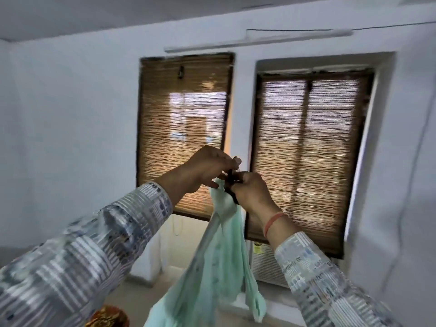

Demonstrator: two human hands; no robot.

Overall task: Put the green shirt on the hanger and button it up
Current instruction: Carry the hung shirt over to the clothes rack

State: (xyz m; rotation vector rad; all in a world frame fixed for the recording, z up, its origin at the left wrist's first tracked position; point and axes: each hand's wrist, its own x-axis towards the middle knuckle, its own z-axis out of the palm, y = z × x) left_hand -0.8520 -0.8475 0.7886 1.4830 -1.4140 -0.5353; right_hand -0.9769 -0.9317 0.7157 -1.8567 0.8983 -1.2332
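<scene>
A pale green shirt (pixel 217 260) hangs down in front of me, held up high at its top. A dark hanger (pixel 230 179) shows only as a short black piece between my hands; the rest is hidden by fingers and cloth. My left hand (pixel 203 169) pinches the hanger's upper part and the shirt's top edge. Close against it on the right, my right hand (pixel 251 191) is closed around the hanger and the cloth below it. Both hands touch each other.
Two windows with brown bamboo blinds (pixel 184 128) (pixel 306 152) fill the white wall ahead. A window air-conditioner unit (pixel 264 263) sits below the right window. An orange patterned object (pixel 108 317) lies at the bottom left.
</scene>
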